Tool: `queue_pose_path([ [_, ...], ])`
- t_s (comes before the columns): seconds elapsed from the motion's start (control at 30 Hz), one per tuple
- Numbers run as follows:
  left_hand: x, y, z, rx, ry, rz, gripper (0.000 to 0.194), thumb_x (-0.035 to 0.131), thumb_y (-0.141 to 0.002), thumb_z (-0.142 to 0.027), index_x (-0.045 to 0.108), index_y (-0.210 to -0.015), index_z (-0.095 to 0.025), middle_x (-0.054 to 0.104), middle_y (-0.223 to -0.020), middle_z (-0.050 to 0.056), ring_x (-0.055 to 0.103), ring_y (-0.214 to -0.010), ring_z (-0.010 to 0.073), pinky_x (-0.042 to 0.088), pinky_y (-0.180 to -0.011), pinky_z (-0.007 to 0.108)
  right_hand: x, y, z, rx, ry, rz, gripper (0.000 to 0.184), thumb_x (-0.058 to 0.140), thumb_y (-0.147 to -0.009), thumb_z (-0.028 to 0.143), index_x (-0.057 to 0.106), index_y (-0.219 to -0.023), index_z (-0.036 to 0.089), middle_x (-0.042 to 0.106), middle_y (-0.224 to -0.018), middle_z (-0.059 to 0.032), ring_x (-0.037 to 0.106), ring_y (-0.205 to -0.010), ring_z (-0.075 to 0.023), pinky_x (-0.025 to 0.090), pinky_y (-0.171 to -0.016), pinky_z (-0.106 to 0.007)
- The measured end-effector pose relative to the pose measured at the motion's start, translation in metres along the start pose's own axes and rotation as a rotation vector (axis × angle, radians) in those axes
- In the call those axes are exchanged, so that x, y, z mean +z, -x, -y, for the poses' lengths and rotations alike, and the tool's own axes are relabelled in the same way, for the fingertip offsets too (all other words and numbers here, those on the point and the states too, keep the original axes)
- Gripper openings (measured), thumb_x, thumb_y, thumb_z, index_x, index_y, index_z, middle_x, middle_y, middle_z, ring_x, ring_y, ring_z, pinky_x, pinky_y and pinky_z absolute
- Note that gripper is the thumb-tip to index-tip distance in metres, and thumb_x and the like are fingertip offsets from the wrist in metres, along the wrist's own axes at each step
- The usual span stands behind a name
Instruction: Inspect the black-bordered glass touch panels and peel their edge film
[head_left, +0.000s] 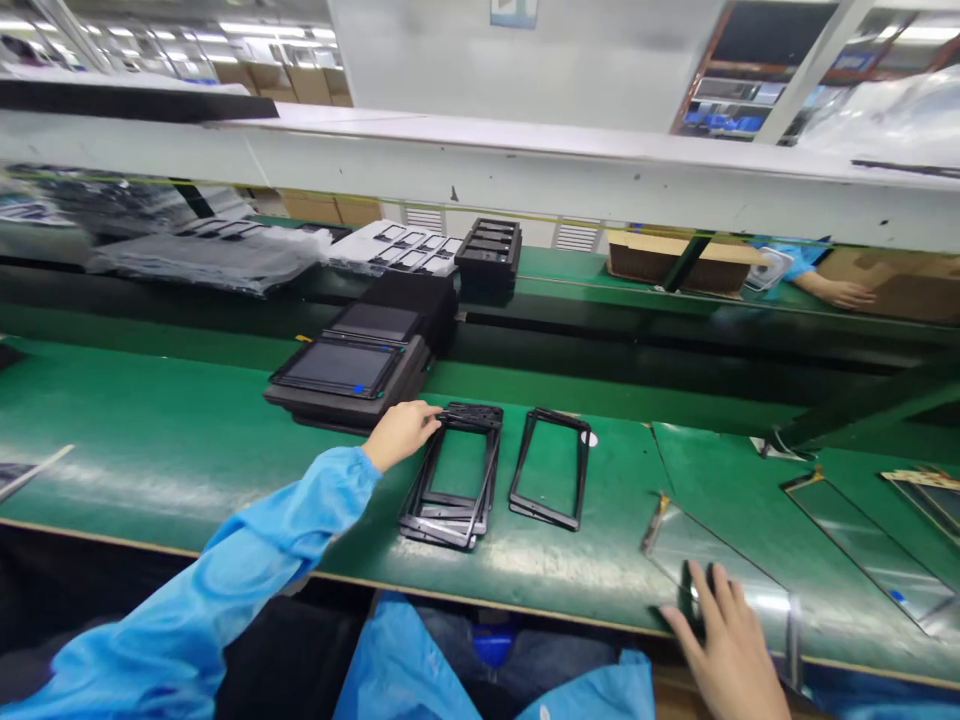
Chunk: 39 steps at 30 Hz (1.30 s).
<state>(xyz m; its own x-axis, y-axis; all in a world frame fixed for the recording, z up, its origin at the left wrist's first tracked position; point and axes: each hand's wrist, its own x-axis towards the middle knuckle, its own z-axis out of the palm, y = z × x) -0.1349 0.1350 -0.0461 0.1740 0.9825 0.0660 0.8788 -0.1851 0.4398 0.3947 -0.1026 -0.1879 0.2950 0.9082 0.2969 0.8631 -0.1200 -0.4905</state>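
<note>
My left hand point(405, 430) reaches to a stack of black rectangular frames point(489, 480), its fingers pinched on a frame at the upper left corner. The frames lie loosely and at slightly different angles. Just to their right is a smaller pile of similar black frames point(581, 480). My right hand point(724, 635) is spread at the bench's near edge, over a clear glass panel point(712, 550) with a small brownish tab at its far end. Whether the fingertips touch the panel, I cannot tell. A dark patch shows between thumb and forefinger.
Dark screens point(337, 365) lie on black foam trays point(300, 405) at centre left. Another glass panel point(862, 540) lies at right. Under a white shelf point(525, 170), a black tray point(487, 250) and cardboard box point(682, 262) stand behind. A co-worker's hand point(844, 292) shows at back right.
</note>
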Motion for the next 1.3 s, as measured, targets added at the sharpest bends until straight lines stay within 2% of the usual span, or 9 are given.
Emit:
queue_pose_path([
  [0.1, 0.016, -0.018, -0.005, -0.071, 0.082, 0.062, 0.036, 0.075, -0.090, -0.036, 0.079, -0.120, -0.016, 0.083, -0.093, 0.008, 0.078, -0.093, 0.0268, 0.058, -0.099, 0.045, -0.004, 0.034, 0.013, -0.113, 0.030, 0.078, 0.069, 0.066, -0.090, 0.068, 0.070, -0.145, 0.026, 0.057, -0.163, -0.0140, 0.048, -0.151, -0.0507, 0.043, -0.119, -0.075],
  [0.23, 0.014, -0.030, -0.005, -0.151, 0.280, 0.126, 0.064, 0.076, -0.077, -0.039, 0.071, -0.137, -0.015, 0.077, -0.074, 0.001, 0.075, -0.066, 0.0240, 0.063, -0.076, 0.037, -0.030, 0.047, 0.039, -0.087, -0.007, -0.007, 0.040, 0.052, -0.104, 0.035, 0.078, -0.134, 0.035, 0.077, -0.139, -0.0034, 0.073, -0.129, -0.0379, 0.057, -0.111, -0.065],
  [0.37, -0.008, -0.023, -0.013, -0.183, 0.529, 0.198, 0.070, 0.072, -0.081, -0.049, 0.068, -0.140, -0.012, 0.076, -0.082, 0.005, 0.077, -0.075, 0.0240, 0.066, -0.067, 0.034, -0.067, 0.040, 0.074, -0.038, -0.158, -0.088, 0.023, 0.070, -0.096, 0.036, 0.087, -0.111, 0.037, 0.086, -0.114, -0.0011, 0.084, -0.103, -0.0338, 0.067, -0.098, -0.053],
  [0.47, -0.025, 0.000, -0.035, -0.200, 0.720, 0.180, 0.063, 0.080, -0.084, -0.049, 0.071, -0.140, -0.021, 0.077, -0.107, 0.008, 0.078, -0.089, 0.0222, 0.068, -0.073, 0.031, -0.081, 0.033, 0.106, 0.191, -0.347, -0.264, 0.029, 0.082, -0.086, 0.044, 0.087, -0.111, 0.029, 0.087, -0.098, -0.0073, 0.084, -0.083, -0.0330, 0.070, -0.084, -0.047],
  [0.53, -0.029, 0.023, -0.058, -0.222, 0.900, 0.144, 0.058, 0.088, -0.080, -0.043, 0.075, -0.134, -0.026, 0.076, -0.112, 0.007, 0.077, -0.089, 0.0207, 0.067, -0.070, 0.029, -0.080, 0.028, 0.128, 0.393, -0.552, -0.345, 0.049, 0.086, -0.081, 0.049, 0.082, -0.124, 0.024, 0.085, -0.093, -0.0096, 0.079, -0.070, -0.0304, 0.069, -0.069, -0.044],
  [0.6, -0.025, 0.047, -0.085, -0.224, 1.053, 0.136, 0.052, 0.092, -0.079, -0.038, 0.079, -0.128, -0.027, 0.075, -0.101, 0.004, 0.076, -0.082, 0.0190, 0.066, -0.065, 0.026, -0.072, 0.023, 0.149, 0.531, -0.774, -0.280, 0.066, 0.090, -0.079, 0.049, 0.074, -0.136, 0.020, 0.082, -0.091, -0.0076, 0.073, -0.062, -0.0249, 0.063, -0.054, -0.037],
  [0.7, -0.007, 0.078, -0.122, -0.197, 1.184, 0.201, 0.047, 0.091, -0.081, -0.034, 0.081, -0.126, -0.026, 0.075, -0.093, 0.004, 0.076, -0.077, 0.0182, 0.065, -0.065, 0.026, -0.055, 0.021, 0.175, 0.542, -0.993, -0.080, 0.071, 0.093, -0.078, 0.043, 0.070, -0.141, 0.021, 0.077, -0.089, -0.0033, 0.068, -0.066, -0.0202, 0.055, -0.048, -0.027],
  [0.8, 0.012, 0.096, -0.146, -0.166, 1.244, 0.220, 0.045, 0.089, -0.082, -0.032, 0.082, -0.125, -0.022, 0.077, -0.090, 0.006, 0.076, -0.076, 0.0195, 0.064, -0.066, 0.027, -0.039, 0.024, 0.192, 0.510, -1.091, -0.032, 0.064, 0.092, -0.080, 0.037, 0.072, -0.139, 0.025, 0.074, -0.090, -0.0024, 0.068, -0.075, -0.0200, 0.055, -0.051, -0.025],
  [1.3, 0.031, 0.114, -0.156, -0.144, 1.322, 0.194, 0.042, 0.092, -0.082, -0.028, 0.084, -0.123, -0.021, 0.082, -0.091, 0.007, 0.074, -0.078, 0.0170, 0.064, -0.067, 0.022, -0.021, 0.026, 0.216, 0.532, -1.150, 0.000, 0.064, 0.091, -0.081, 0.036, 0.072, -0.141, 0.021, 0.073, -0.090, -0.0036, 0.066, -0.076, -0.0168, 0.058, -0.061, -0.024],
])
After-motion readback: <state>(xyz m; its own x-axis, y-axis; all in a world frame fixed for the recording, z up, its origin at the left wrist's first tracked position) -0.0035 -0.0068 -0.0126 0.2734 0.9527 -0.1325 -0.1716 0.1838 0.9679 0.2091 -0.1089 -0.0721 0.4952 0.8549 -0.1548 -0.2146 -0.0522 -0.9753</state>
